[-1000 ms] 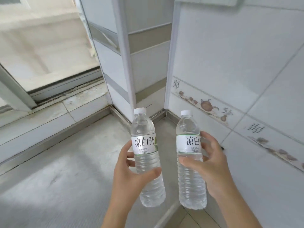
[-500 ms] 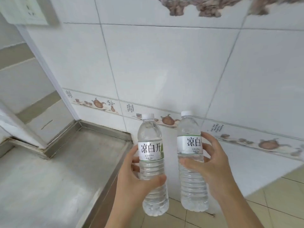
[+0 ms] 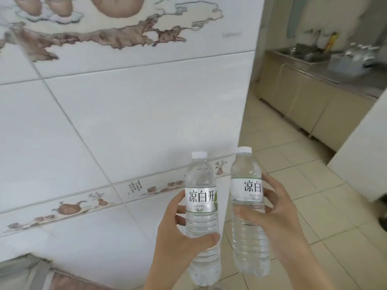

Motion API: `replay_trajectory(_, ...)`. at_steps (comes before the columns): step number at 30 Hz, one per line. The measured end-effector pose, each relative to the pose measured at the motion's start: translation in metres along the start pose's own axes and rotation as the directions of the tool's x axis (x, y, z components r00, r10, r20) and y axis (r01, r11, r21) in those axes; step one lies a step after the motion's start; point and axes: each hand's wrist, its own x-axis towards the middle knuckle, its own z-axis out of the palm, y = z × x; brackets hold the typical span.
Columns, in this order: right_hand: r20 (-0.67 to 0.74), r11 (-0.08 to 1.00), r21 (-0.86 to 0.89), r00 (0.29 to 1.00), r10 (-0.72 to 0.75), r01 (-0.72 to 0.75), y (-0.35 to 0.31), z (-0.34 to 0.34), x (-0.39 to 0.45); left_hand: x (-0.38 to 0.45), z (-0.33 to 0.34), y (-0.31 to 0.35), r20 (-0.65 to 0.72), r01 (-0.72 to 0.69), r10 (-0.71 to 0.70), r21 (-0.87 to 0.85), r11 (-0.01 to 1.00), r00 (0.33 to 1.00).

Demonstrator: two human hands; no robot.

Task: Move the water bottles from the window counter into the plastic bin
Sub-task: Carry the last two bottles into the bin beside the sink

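I hold two clear water bottles upright in front of me, each with a white cap and a white label. My left hand (image 3: 178, 237) grips the left bottle (image 3: 201, 197) around its lower body. The right bottle (image 3: 247, 191) is held at its middle by my right hand (image 3: 278, 218). Far off at the upper right, a translucent plastic bin (image 3: 345, 64) stands on a steel counter with several bottles in it, blurred. A corner of the window counter (image 3: 23, 271) shows at the bottom left.
A white tiled wall (image 3: 125, 114) with brown teapot decorations fills the left and ends in a corner near the middle. Beige floor tiles (image 3: 293, 168) lead to steel cabinets and a sink (image 3: 303, 53) at the upper right. A white surface (image 3: 360, 155) juts in from the right.
The view has swung right, from the window corner across the tiled wall to the kitchen floor and far counter. Both hands keep the same grip on the bottles.
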Motion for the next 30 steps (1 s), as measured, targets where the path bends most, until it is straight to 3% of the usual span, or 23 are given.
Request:
replay_trajectory(8,-0.291,1.0,0.03,0.957,0.002,0.007,-0.004,-0.089,0.068,0.095,0.116,0.017,0.242,-0.01,0.019,-0.04,0.999,0.97)
replay_trajectory(16,-0.486,0.997,0.051,0.873,-0.033,0.066,-0.025,-0.163,0.141,0.184,0.222,0.045,0.421,-0.051,0.076,-0.07,0.996,0.904)
replay_trajectory(22,-0.556,0.997,0.039,0.83,-0.036,0.07,-0.033,-0.223,0.191,0.235,0.299,0.055,0.469,-0.055,0.078,-0.063,0.997,0.88)
replay_trajectory(30,-0.542,0.998,0.023,0.84,-0.039,0.062,-0.04,-0.336,0.301,0.31,0.433,0.068,0.448,-0.063,0.076,-0.043,0.997,0.891)
